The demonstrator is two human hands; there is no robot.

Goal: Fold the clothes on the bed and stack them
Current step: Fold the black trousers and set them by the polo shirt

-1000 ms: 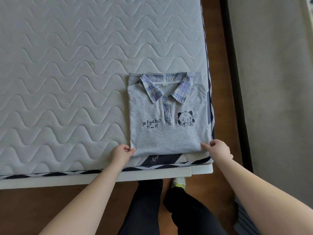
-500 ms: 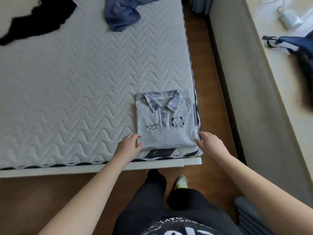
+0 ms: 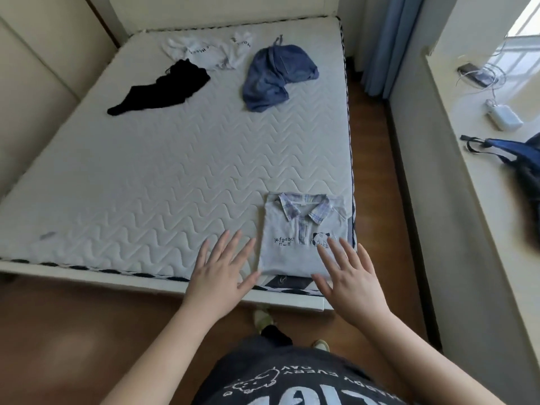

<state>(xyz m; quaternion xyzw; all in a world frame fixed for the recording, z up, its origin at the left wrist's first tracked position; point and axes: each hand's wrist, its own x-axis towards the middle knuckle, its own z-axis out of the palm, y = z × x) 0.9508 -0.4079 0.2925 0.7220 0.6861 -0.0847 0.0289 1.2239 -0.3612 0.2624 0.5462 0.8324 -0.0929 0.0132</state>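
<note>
A folded grey polo shirt (image 3: pixel 289 247) with a plaid collar lies at the near right corner of the white quilted mattress (image 3: pixel 163 182). My left hand (image 3: pixel 223 270) hovers to the left of the shirt with fingers spread, holding nothing. My right hand (image 3: pixel 349 276) is raised over the shirt's near right corner, fingers apart and empty. At the far end of the bed lie three unfolded garments: a black one (image 3: pixel 163 89), a white one with lettering (image 3: pixel 210 51) and a blue one (image 3: pixel 276 76).
A wooden floor strip (image 3: pixel 377 159) runs along the bed's right side, beside a pale ledge (image 3: pixel 496 182) holding a dark blue bag (image 3: pixel 514 150), a white charger (image 3: pixel 504 114) and a phone with cables (image 3: pixel 476 76). A blue curtain (image 3: pixel 385 39) hangs at the far right.
Both hands let go of the shirt's near corners and lifted with fingers spread. The view rose from the shirt to take in the whole bed and the unfolded garments.
</note>
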